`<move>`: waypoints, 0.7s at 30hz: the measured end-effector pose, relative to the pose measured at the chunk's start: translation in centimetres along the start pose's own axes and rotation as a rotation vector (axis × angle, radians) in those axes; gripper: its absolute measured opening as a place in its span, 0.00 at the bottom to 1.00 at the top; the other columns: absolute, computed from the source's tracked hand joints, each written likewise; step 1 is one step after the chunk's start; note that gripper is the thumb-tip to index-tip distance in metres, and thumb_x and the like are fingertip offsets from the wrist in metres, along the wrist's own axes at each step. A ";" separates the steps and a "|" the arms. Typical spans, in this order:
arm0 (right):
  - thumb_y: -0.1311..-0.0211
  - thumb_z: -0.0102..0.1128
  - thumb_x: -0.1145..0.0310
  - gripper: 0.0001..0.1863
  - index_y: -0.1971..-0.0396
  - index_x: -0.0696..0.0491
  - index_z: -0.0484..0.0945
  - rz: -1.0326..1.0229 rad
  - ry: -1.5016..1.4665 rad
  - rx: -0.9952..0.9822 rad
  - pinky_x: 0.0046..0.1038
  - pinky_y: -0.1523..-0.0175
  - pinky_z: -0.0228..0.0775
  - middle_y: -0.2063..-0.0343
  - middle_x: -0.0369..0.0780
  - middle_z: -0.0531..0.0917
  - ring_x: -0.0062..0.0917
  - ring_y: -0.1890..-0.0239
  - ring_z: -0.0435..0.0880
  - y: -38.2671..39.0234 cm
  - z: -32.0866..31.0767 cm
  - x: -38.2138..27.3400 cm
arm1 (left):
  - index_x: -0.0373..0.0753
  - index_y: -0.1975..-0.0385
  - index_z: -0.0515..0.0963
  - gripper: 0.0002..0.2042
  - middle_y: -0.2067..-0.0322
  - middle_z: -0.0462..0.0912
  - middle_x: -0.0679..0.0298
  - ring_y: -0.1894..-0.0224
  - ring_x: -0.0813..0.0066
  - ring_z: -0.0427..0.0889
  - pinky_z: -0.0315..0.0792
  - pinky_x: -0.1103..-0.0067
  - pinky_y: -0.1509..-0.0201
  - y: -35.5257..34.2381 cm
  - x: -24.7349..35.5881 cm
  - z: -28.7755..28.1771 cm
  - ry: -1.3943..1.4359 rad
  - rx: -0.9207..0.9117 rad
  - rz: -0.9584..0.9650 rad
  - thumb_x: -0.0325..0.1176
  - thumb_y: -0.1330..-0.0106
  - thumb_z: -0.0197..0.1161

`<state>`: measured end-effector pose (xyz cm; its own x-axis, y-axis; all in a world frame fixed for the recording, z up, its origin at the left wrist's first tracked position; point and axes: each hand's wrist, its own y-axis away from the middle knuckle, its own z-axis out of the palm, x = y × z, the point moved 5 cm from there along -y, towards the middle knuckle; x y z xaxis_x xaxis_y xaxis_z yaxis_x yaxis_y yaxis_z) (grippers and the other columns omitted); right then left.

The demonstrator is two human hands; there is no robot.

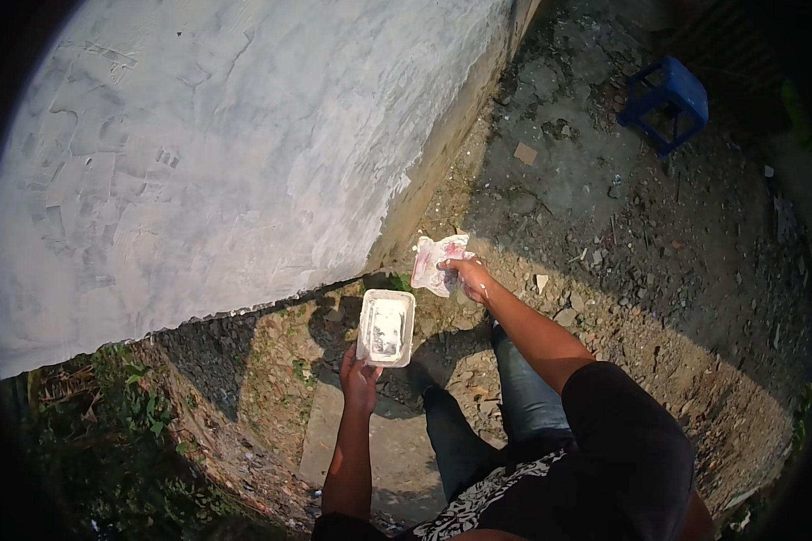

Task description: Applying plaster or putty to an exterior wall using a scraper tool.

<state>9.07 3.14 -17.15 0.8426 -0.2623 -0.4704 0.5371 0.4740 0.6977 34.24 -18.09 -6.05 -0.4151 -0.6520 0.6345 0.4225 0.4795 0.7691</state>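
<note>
My left hand holds a white rectangular tray by its near edge, level in front of me, with pale wet paste smeared inside it. My right hand is raised a little farther out and to the right, gripping a crumpled pinkish-white plastic bag. Bag and tray are apart, the bag just beyond the tray's far right corner. Both are held close to the foot of a freshly plastered grey wall.
The plastered wall fills the upper left. Rough dirt ground with stones and debris spreads to the right. A blue plastic stool stands far right at the back. Weeds grow at the lower left. My legs stand on a concrete slab.
</note>
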 end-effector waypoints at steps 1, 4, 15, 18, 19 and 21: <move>0.41 0.64 0.75 0.09 0.61 0.61 0.82 -0.040 0.009 -0.014 0.30 0.59 0.74 0.65 0.39 0.85 0.26 0.65 0.84 -1.0 0.4 0.9 | 0.40 0.36 0.63 0.22 0.43 0.74 0.59 0.43 0.64 0.77 0.73 0.64 0.42 -0.7 -0.1 -0.7 -0.017 0.020 -0.014 0.28 0.30 0.53; 0.41 0.64 0.75 0.10 0.60 0.61 0.82 -0.125 0.037 -0.014 0.29 0.58 0.74 0.66 0.39 0.85 0.25 0.64 0.84 -3.4 2.3 4.6 | 0.41 0.32 0.58 0.25 0.40 0.69 0.55 0.40 0.57 0.73 0.70 0.59 0.39 -2.7 -0.4 -3.1 -0.057 0.061 -0.013 0.28 0.30 0.48; 0.47 0.47 0.85 0.26 0.45 0.62 0.78 -0.863 0.247 0.333 0.27 0.36 0.64 0.47 0.47 0.82 0.29 0.42 0.78 -12.2 8.4 18.1 | 0.40 0.36 0.64 0.22 0.42 0.73 0.58 0.42 0.63 0.76 0.71 0.63 0.41 -9.9 -4.4 -13.6 0.059 0.009 0.040 0.29 0.31 0.52; 0.51 0.42 0.85 0.31 0.43 0.64 0.75 -0.990 0.296 0.425 0.30 0.30 0.57 0.42 0.53 0.77 0.38 0.35 0.72 -10.8 15.8 22.1 | 0.39 0.35 0.63 0.22 0.40 0.70 0.56 0.40 0.58 0.74 0.69 0.59 0.36 -10.9 -4.7 -19.2 0.156 0.057 0.051 0.29 0.30 0.51; 0.48 0.43 0.84 0.29 0.43 0.64 0.74 -1.010 0.311 0.453 0.28 0.33 0.60 0.43 0.53 0.78 0.36 0.37 0.74 -10.8 16.4 23.2 | 0.38 0.36 0.62 0.22 0.39 0.68 0.53 0.38 0.55 0.71 0.65 0.56 0.32 -11.1 -4.8 -19.8 0.150 0.014 0.068 0.31 0.29 0.51; 0.44 0.45 0.81 0.26 0.44 0.63 0.76 -1.111 0.317 0.473 0.26 0.37 0.63 0.46 0.54 0.81 0.33 0.40 0.77 -10.7 14.9 23.6 | 0.38 0.36 0.63 0.22 0.39 0.68 0.52 0.37 0.55 0.71 0.65 0.56 0.32 -12.9 -5.2 -20.0 0.177 -0.026 0.053 0.32 0.29 0.51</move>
<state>23.81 -20.62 -27.66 -0.0869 -0.0814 -0.9929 0.9686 -0.2398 -0.0651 47.08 -32.62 -20.85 -0.2446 -0.7202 0.6492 0.4617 0.5023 0.7311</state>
